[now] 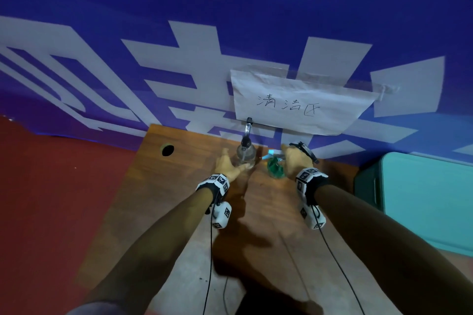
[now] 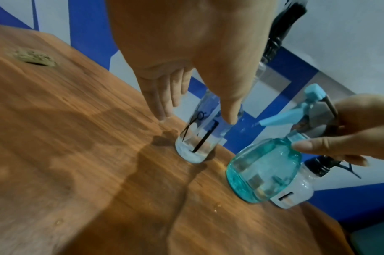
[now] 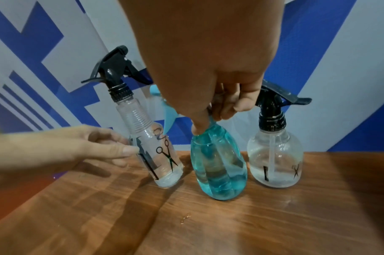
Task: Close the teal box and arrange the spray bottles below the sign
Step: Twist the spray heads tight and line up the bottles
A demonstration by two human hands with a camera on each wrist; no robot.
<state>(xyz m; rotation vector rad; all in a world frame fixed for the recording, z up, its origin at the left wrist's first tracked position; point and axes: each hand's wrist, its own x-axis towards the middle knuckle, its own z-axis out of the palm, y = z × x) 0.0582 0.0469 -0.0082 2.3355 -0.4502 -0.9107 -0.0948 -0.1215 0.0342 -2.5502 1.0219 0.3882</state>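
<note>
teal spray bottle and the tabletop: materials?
Teal spray bottle: looks like clear tinted plastic, glossy; you can see through it and it carries highlights; glass not excluded. Its trigger head is opaque light-blue plastic, matte. Tabletop: wood-grain surface with a soft sheen, likely laminate or veneer.

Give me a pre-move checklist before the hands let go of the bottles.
1. Teal box closed: ok, lid looks down in the head view.
2. Three bottles in a row at the wall: ok, slim clear bottle, teal bottle, round clear bottle.
3. Row under the sign: ok for the two seen in the head view; the round one is hidden there.
4. Teal bottle upright: cannot tell, right hand has its neck in its grip and the wide lens skews it.
5. Slim bottle free: not ok, left hand touches its side.
6. Bottles apart: ok, gaps show in the right wrist view.
</note>
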